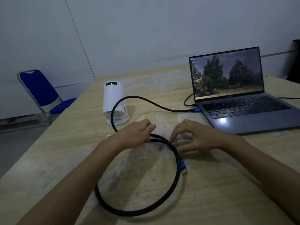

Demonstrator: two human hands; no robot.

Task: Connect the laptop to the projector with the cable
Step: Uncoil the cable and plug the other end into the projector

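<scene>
An open grey laptop (240,103) stands at the right of the table with its screen lit. A thick black cable (138,211) has one blue plug (195,110) in the laptop's left side. It arcs past the white projector (113,101) and loops on the table in front of me. Its free blue plug (181,167) lies on the table below my right hand. My left hand (138,132) grips the cable where the loop crosses. My right hand (193,137) hovers beside that crossing with fingers spread, its fingertips at the cable.
The wooden table (65,159) carries pale smears. A thin black cord (186,101) runs into the laptop's left rear. A blue chair (42,93) stands off the table's left side by the wall. A dark object (294,62) sits at the far right.
</scene>
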